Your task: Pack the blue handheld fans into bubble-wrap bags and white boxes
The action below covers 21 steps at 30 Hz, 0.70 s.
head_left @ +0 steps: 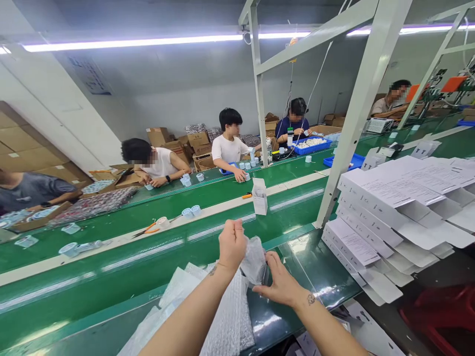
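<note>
My left hand (231, 244) is raised above the green conveyor belt (156, 257), its fingers pinched on the top edge of a small bubble-wrap bag (254, 259). From the right side, my right hand (281, 284) grips the same bag, fingers closed on its lower corner. Under my forearms lies a pile of flat bubble-wrap bags (222, 316). A small white carton (259, 196) stands upright on the belt just beyond my hands.
Stacks of flattened white boxes (389, 217) fill the right side behind a white frame post (352, 123). Scissors (146, 230), tape and small clear cups (191, 212) lie on the belt. Several people sit working along the far side, with cardboard boxes and blue trays.
</note>
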### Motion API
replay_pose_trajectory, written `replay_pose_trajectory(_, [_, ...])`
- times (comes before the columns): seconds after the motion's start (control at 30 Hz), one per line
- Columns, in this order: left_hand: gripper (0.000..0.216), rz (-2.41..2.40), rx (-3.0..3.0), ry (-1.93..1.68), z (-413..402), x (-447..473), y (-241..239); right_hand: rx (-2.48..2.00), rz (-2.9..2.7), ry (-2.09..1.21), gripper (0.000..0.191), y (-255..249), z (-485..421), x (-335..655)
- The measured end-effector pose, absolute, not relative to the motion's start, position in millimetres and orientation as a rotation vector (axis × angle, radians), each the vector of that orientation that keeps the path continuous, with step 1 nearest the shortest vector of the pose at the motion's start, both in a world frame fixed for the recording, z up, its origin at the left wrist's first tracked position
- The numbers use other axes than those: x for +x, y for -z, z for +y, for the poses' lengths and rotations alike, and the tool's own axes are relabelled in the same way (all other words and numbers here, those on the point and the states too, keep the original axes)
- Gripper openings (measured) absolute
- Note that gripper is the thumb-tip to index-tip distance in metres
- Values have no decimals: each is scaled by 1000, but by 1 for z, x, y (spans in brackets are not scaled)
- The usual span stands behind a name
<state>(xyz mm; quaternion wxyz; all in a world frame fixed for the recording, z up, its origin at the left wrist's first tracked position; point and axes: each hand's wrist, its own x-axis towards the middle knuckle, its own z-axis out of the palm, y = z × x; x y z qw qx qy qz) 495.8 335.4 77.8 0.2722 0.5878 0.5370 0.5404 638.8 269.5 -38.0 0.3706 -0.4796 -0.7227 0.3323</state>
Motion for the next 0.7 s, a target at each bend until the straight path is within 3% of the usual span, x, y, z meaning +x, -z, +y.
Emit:
replay_pose_trajectory(0.1, [21,1303,1803,-1296,319,488,-80,-1225,-1791,-846,53,37,268,635])
replay_pose_trajectory(0.2, [53,960,2425,-771,306,462,-91,-1201,-1772,-874,51,36,268,633])
replay_pose_trajectory(0.3, [32,905,2878,-290,302,447,-101,-1203,-1772,-913,59,33,270,634])
replay_pose_trajectory(0.4, [17,945,3051,-249,302,453,-99,-1222,-1776,-929,71,30,273,634])
replay_pose_trajectory(0.6, [9,807,3013,39,305,468,-71,-1201,-1845,-933,65,35,272,633])
replay_pose_trajectory(0.7, [22,822,2968,53,300,461,-55,-1174,-1812,-878,63,50,267,628])
